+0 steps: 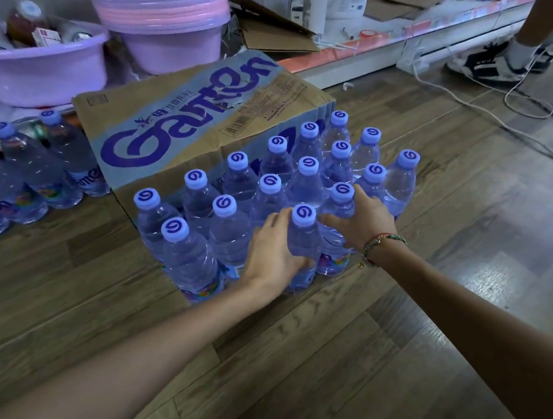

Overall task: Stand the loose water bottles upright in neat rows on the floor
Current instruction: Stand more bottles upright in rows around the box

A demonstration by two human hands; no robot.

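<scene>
Several clear water bottles with pale blue caps stand upright in diagonal rows on the wooden floor (392, 326), against a cardboard carton (181, 122). My left hand (273, 253) wraps the body of the nearest front bottle (303, 219). My right hand (367, 219), with a braided bracelet on its wrist, grips the bottle (342, 196) just behind and right of it. Both bottles stand on the floor at the front edge of the group.
A second batch of bottles (32, 164) stands at the left. Behind the carton are lilac plastic basins (42, 76) and a stacked tub (165, 21). Flattened cardboard (271, 33), a low shelf edge, white cables (470, 100) and another person's shoes (491, 65) lie at the back right.
</scene>
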